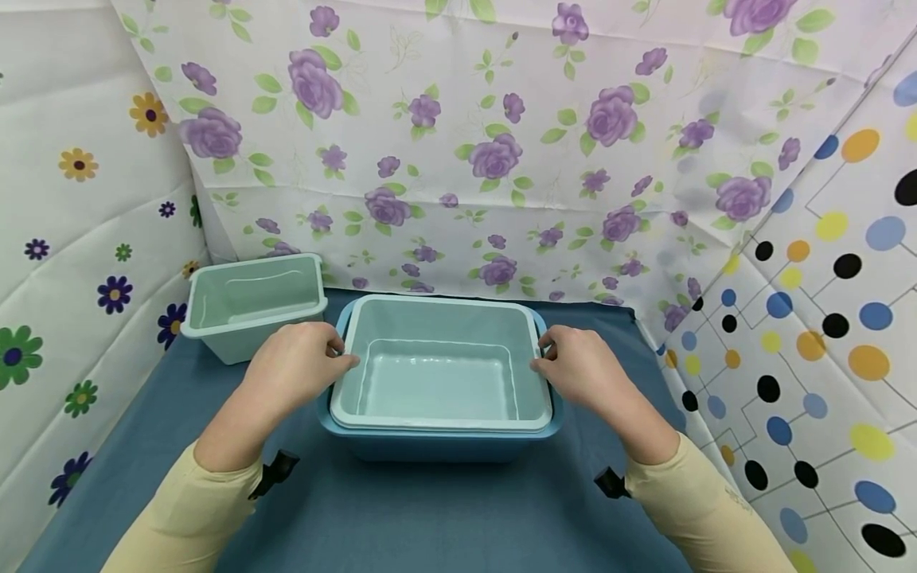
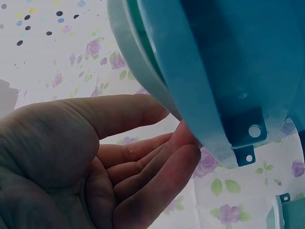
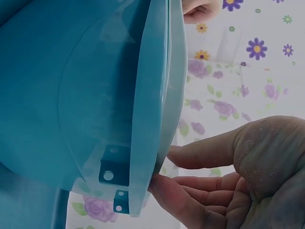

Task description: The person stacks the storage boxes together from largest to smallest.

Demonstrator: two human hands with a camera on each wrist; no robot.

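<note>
A pale green rectangular bin [image 1: 437, 386] sits nested inside a slightly larger blue bin [image 1: 440, 448], its rim standing just above the blue one. My left hand [image 1: 297, 358] pinches the pale bin's rim at the left side, thumb on top and fingers beneath. At the right side my right hand [image 1: 583, 366] pinches the same rim in a like way. In the left wrist view, the fingertips [image 2: 183, 138] reach between the pale rim and the blue rim [image 2: 190, 95]. The right wrist view shows the thumb against the pale rim [image 3: 175, 71] and a forefinger under it.
A smaller pale green bin [image 1: 229, 346] stands at the back left on the blue cloth [image 1: 444, 517]. Behind hangs a purple-flowered curtain [image 1: 458, 159]. Patterned sheets, flowered at left [image 1: 86, 239] and dotted at right [image 1: 802, 358], flank the table.
</note>
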